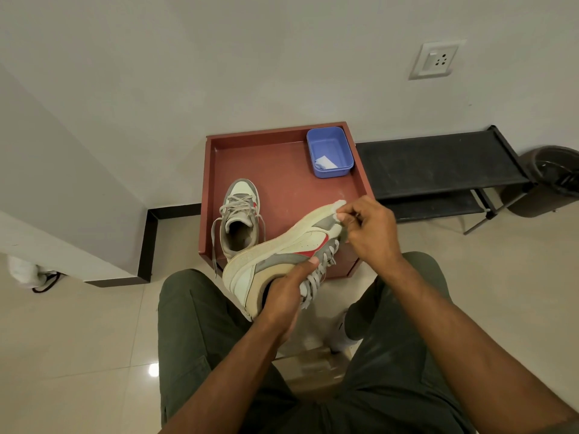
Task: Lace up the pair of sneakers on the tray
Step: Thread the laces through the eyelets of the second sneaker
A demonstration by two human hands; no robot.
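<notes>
A cream, grey and red sneaker is held tilted on its side above the near edge of the red-brown tray. My left hand grips it around the heel and collar, thumb on its side. My right hand is at the toe end, fingers pinched on a grey lace there. Loose grey lace loops hang from the eyelets. The second sneaker stands upright on the tray's left side, laced, with a lace end hanging over the near edge.
A blue plastic tub with a white scrap inside sits in the tray's far right corner. A black low rack and a dark bin stand to the right by the wall. My knees frame a cardboard box on the floor.
</notes>
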